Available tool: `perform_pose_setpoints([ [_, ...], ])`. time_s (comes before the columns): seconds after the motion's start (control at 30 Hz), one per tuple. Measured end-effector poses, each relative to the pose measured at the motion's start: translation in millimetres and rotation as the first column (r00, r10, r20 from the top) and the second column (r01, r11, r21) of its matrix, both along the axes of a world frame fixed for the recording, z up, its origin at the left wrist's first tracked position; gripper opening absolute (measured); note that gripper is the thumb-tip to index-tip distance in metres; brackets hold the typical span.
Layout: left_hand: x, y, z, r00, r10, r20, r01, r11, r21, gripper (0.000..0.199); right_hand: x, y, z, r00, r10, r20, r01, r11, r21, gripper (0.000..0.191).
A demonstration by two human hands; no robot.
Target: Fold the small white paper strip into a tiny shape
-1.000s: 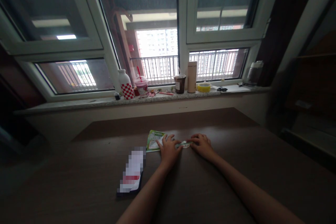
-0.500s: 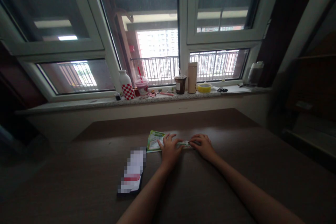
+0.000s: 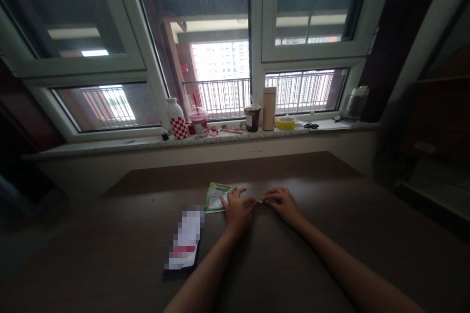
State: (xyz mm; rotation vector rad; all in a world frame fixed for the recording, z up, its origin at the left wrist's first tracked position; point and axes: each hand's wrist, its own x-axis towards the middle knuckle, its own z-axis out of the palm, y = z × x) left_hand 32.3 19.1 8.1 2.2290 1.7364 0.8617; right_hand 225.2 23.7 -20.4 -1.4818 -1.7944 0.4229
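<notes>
A green-and-white flat packet [image 3: 216, 197] lies on the table, its right part hidden under my left hand. My left hand [image 3: 237, 211] is palm down over it, outer fingers spread on the packet, while thumb and forefinger close toward a small pale piece [image 3: 260, 201]. From the other side my right hand [image 3: 282, 204] pinches the same piece, fingers curled together. The hands are close, fingertips nearly meeting. Whether the piece is part of the packet I cannot tell. Left of my left forearm lies a phone [image 3: 183, 239] with a blurred-out screen.
The brown table [image 3: 312, 176] reaches toward a window sill [image 3: 223, 137]. On the sill stand a checkered bottle [image 3: 178, 120], a pink drink cup [image 3: 199, 121], a dark drink cup [image 3: 251, 120], a tan flask [image 3: 269, 109], yellow tape [image 3: 285, 123] and scissors [image 3: 311, 126].
The pale-green strip that stretched between my hands has gone from sight; only a small pale piece shows there. My left thumb and forefinger have drawn together; the right hand has shifted slightly.
</notes>
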Motion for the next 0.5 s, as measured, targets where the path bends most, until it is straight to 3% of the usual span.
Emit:
perform_pose_setpoints([
  [0.2,0.4,0.5,-0.2,0.999,0.015,-0.048,-0.02,0.995,-0.094,0.016,-2.3,-1.5,3.9,0.999,0.026,0.034,-0.025,0.999,-0.03,0.015],
  [0.5,1.0,1.8,-3.9,0.999,0.007,-0.044,-0.011,0.996,-0.086,0.013,-5.7,-6.3,7.6,0.997,-0.006,0.081,0.009,0.999,-0.033,0.013],
])
